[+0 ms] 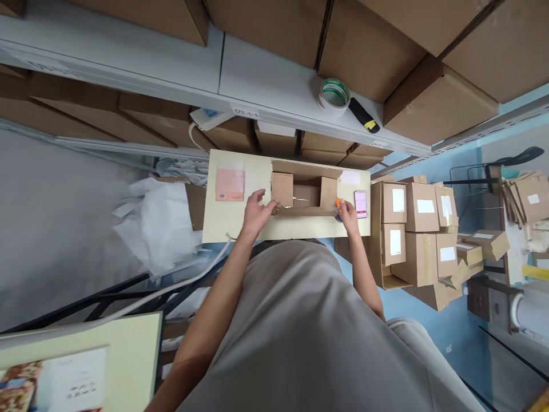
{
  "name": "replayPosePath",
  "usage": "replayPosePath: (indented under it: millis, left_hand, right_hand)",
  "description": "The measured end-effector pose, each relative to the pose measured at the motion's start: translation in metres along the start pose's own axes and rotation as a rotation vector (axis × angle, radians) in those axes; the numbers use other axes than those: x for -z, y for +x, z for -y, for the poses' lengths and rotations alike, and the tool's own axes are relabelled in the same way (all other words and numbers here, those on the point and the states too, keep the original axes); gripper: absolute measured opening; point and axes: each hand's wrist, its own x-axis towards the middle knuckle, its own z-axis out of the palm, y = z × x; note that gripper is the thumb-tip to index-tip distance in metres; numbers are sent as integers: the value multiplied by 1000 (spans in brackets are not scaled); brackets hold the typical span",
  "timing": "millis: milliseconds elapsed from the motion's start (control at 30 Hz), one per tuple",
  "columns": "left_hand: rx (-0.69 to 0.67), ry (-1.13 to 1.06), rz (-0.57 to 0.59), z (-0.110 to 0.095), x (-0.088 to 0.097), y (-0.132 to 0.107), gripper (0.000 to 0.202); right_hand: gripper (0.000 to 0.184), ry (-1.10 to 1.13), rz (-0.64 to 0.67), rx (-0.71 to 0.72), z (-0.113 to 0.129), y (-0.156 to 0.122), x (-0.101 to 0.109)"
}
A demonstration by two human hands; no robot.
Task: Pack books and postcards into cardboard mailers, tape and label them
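An open cardboard box (307, 195) lies on the pale yellow tabletop (287, 230), its end flaps folded in over a hollow middle. My left hand (256, 214) is at its near left corner, thumb against the cardboard and the other fingers apart. Close to the near right corner is my right hand (349, 217), fingers bent and closed. A small orange and blue thing (338, 202) shows beside those fingers, mostly hidden; its kind is unclear. Shiny glints run along the box's near edge. A phone (361, 204) with a lit pink screen rests just right of my right hand.
A pink packet (230, 185) lies left on the tabletop. Above, a shelf (266, 77) carries large cartons, a tape roll (334, 97) and a black-and-yellow cutter (363, 116). Labelled boxes (421, 246) are stacked at right. White plastic wrapping (165, 223) bulges at left, near a pale hose (193, 280).
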Motion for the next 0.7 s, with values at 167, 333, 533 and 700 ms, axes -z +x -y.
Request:
replayPosePath:
  millis: [167, 333, 533, 700]
  left_hand:
    - [-486, 403, 189, -32, 2, -14, 67]
    - [-623, 523, 535, -42, -16, -34, 60]
    - [-575, 806, 586, -29, -29, -50, 48]
    - [-595, 821, 436, -31, -15, -74, 53]
  right_hand:
    - [35, -69, 95, 130, 40, 14, -3]
    - [29, -471, 400, 351, 69, 8, -32]
    - [34, -706, 427, 366, 69, -6, -32]
    - [50, -668, 282, 402, 52, -22, 7]
